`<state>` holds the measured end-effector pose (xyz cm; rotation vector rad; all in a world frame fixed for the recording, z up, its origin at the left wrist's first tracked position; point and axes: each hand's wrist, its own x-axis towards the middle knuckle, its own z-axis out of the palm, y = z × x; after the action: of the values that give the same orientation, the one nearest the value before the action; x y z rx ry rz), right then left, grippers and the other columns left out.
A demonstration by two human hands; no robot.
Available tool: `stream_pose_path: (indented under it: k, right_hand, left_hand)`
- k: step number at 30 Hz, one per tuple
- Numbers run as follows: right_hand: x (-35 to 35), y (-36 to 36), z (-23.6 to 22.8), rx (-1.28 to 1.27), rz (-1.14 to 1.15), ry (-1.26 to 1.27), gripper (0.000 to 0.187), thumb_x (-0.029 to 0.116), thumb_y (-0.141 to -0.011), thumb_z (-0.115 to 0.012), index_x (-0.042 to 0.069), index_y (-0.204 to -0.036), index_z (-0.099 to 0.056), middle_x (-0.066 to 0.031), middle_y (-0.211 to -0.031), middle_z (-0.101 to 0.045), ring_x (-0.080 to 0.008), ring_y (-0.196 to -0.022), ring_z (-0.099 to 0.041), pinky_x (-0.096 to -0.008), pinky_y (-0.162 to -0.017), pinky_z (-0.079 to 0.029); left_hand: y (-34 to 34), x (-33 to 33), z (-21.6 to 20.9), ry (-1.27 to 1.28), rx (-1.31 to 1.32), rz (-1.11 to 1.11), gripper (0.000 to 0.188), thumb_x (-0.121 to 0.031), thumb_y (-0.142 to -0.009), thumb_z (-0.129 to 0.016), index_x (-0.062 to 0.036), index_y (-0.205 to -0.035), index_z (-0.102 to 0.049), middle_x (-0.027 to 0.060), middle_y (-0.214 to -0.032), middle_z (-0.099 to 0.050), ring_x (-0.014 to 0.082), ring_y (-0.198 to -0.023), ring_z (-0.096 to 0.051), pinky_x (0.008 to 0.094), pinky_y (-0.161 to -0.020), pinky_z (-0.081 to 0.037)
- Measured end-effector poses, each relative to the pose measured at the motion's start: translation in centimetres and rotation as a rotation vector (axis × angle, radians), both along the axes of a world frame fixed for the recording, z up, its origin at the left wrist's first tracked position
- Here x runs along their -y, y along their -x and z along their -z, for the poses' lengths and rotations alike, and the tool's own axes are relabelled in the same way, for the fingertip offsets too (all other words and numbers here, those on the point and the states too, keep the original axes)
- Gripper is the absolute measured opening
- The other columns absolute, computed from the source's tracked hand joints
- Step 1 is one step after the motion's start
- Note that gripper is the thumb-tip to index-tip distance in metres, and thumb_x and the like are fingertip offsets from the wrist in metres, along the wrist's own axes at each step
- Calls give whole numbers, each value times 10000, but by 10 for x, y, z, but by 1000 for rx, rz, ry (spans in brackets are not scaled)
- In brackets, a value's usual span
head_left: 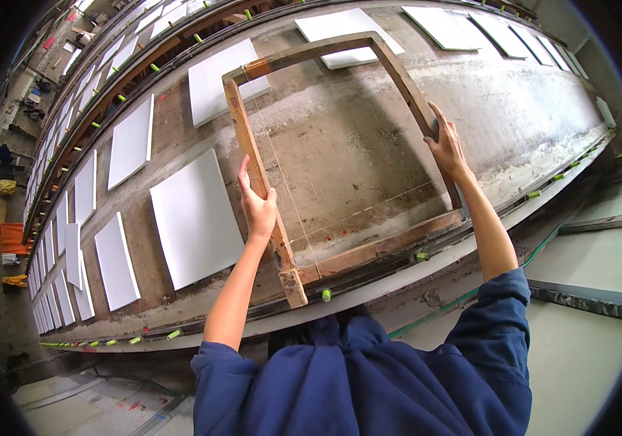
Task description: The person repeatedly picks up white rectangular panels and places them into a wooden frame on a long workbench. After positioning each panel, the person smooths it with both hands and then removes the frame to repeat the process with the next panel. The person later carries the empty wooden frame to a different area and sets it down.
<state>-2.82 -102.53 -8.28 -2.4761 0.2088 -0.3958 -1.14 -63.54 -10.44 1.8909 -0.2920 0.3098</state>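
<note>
A rectangular wooden frame point(391, 240) with strings stretched across its opening is held out over the long worktable point(536, 109). My left hand point(259, 211) grips the frame's left side, thumb toward the inside. On the opposite side, my right hand point(447, 145) is closed round the right bar, fingers pointing up along it. The frame's near left corner has a short wooden end jutting past the table edge. Through the opening shows the brown, stained tabletop. Left of the frame lies a white rectangular sheet point(196, 218), close to my left hand.
More white sheets lie in rows along the table, such as one at the far side point(347, 36) and one farther left point(116, 261). Small green clips point(326, 296) line the near rail. A second table with sheets runs beyond. An orange cloth point(13, 238) hangs at far left.
</note>
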Motion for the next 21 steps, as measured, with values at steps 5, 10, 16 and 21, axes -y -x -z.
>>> stream_pose_path:
  k: [5, 10, 16, 21]
  right_hand:
    - [12, 4, 9, -38, -90, -5, 782, -23, -726, -616, 180, -1390, -254, -190, -1001, -550, -350, -1006, -461, -449, -906, -368]
    - [28, 4, 10, -1, -171, 155, 727, 6, -794, -565, 180, -1404, -211, -212, -997, -516, -348, -979, -457, -459, -902, -366]
    - [34, 30, 24, -124, -104, 518, 755, -62, -788, -439, 181, -1431, -126, -256, -1203, -398, -394, -1092, -423, -471, -926, -397]
    - [35, 36, 8, -148, -164, 581, 807, -78, -751, -463, 159, -1438, -113, -256, -1178, -432, -372, -1035, -481, -435, -887, -440]
  left_hand:
    - [12, 3, 7, -23, -52, -11, 721, 117, -706, -482, -67, -1357, -233, 134, -1422, -266, 283, -1366, -156, 382, -1117, -123]
    - [10, 11, 10, -113, -45, -9, 633, 92, -722, -482, -70, -1306, -302, 125, -1369, -317, 298, -1362, -154, 413, -1115, -125]
    - [13, 26, 7, -268, -80, -13, 572, 107, -732, -453, -80, -1264, -358, 98, -1338, -348, 319, -1368, -95, 468, -1119, -114]
    - [14, 29, 4, -324, -59, 8, 544, 117, -739, -436, -76, -1243, -365, 75, -1326, -368, 314, -1368, -100, 476, -1118, -123]
